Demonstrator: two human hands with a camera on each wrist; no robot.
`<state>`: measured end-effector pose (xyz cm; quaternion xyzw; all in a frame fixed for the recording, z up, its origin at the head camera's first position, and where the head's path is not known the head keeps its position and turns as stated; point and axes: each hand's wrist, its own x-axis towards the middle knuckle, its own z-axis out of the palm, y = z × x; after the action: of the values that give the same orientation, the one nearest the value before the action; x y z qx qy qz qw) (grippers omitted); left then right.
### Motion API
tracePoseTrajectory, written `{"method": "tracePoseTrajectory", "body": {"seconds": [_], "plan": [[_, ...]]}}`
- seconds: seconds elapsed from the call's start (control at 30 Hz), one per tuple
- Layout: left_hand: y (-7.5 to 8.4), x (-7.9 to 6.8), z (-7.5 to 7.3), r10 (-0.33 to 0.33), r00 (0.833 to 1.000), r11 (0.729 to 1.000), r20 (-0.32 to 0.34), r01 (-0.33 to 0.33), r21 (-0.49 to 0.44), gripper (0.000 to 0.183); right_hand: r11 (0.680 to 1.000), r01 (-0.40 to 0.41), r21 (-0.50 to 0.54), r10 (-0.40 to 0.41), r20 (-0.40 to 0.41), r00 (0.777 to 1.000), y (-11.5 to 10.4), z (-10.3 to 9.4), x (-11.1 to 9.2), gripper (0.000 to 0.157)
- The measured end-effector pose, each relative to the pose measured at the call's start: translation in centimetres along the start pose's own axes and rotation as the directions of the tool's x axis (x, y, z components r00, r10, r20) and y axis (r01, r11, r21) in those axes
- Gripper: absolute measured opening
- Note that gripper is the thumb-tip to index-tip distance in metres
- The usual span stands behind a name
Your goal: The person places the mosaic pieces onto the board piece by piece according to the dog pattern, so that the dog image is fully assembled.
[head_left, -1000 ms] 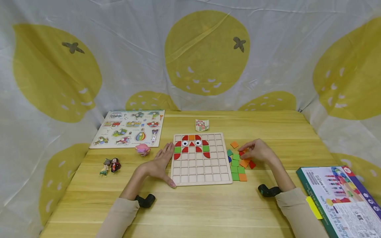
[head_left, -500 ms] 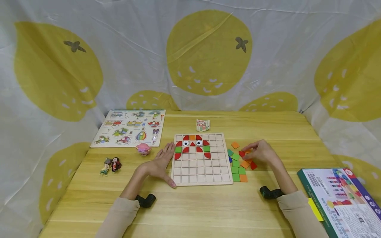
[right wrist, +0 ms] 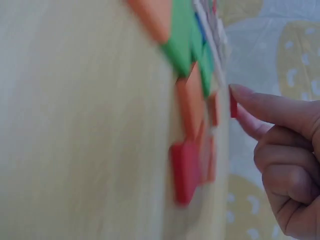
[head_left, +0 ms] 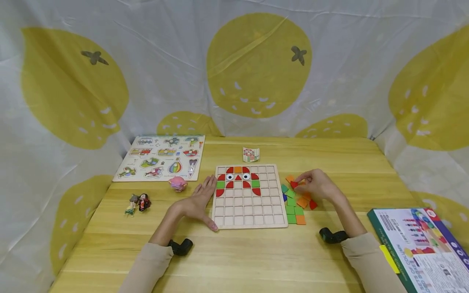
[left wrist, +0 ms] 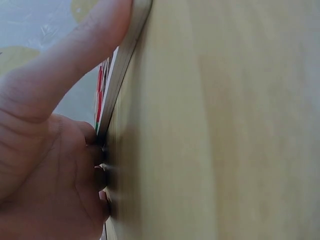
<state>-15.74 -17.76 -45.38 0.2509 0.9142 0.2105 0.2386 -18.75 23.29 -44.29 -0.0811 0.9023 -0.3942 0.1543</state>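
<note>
A square wooden grid board (head_left: pixel 249 211) lies mid-table, with red, green and orange tiles and two eye tiles forming a face in its upper left. My left hand (head_left: pixel 196 204) is spread along the board's left side, thumb by the near corner. In the left wrist view its thumb touches the board's edge (left wrist: pixel 120 67). Between thumb and forefinger, my right hand (head_left: pixel 318 185) pinches a small red tile (right wrist: pixel 233 104), held just above the loose tiles to the right of the board. Green tiles (head_left: pixel 291 210), orange tiles (head_left: pixel 302 202) and a red tile (right wrist: pixel 184 172) lie there.
A small picture card (head_left: pixel 250 154) lies behind the board. At the back left is a picture puzzle board (head_left: pixel 161 158), with a pink toy (head_left: pixel 178 183) and two small figurines (head_left: pixel 138 203) nearer. A printed box (head_left: pixel 421 248) occupies the right front.
My right hand has lifted the red tile from among the loose tiles and moved slightly left with it. The left hand stays at the board's side.
</note>
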Motion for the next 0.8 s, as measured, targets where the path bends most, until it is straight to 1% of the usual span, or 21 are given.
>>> {"method": "tracePoseTrajectory", "body": {"seconds": [0.1, 0.23, 0.3, 0.4, 0.5, 0.57, 0.67, 0.8], "plan": [[-0.1, 0.0, 0.0, -0.005, 1.000, 1.000, 0.002, 0.005, 0.000, 0.152, 0.998, 0.038, 0.054, -0.040, 0.035, 0.999, -2.6, 1.6, 0.6, 0.024], [0.0, 0.0, 0.0, -0.002, 1.000, 1.000, 0.002, 0.002, 0.016, 0.151, 0.993, 0.044, 0.106, -0.053, 0.079, 0.995, -7.1, 5.3, 1.9, 0.020], [-0.1, -0.1, 0.0, -0.003, 1.000, 1.000, 0.001, 0.003, 0.015, 0.151, 0.993, 0.051, 0.102, -0.061, 0.096, 0.994, -9.1, 7.5, 2.8, 0.019], [0.0, 0.0, -0.1, -0.004, 1.000, 1.000, -0.001, 0.004, 0.017, 0.151, 0.995, 0.063, 0.081, -0.071, 0.103, 0.992, -11.2, 10.1, 4.0, 0.018], [0.0, 0.1, -0.1, -0.009, 1.000, 1.000, 0.009, 0.009, 0.022, 0.151, 0.996, 0.071, 0.049, -0.075, 0.085, 0.994, -12.2, 11.9, 4.8, 0.018], [0.0, 0.1, -0.1, -0.010, 1.000, 1.000, 0.014, 0.010, 0.027, 0.151, 0.997, 0.072, 0.030, -0.074, 0.057, 0.996, -12.6, 12.5, 5.1, 0.018], [0.0, 0.0, -0.1, -0.009, 1.000, 1.000, 0.014, 0.008, 0.027, 0.151, 0.996, 0.085, 0.008, -0.085, 0.022, 0.996, -12.6, 13.0, 5.4, 0.018], [0.0, 0.2, -0.1, -0.011, 1.000, 0.999, 0.016, 0.011, 0.033, 0.151, 0.995, 0.098, 0.012, -0.098, 0.008, 0.995, -12.2, 13.0, 5.8, 0.018]]}}
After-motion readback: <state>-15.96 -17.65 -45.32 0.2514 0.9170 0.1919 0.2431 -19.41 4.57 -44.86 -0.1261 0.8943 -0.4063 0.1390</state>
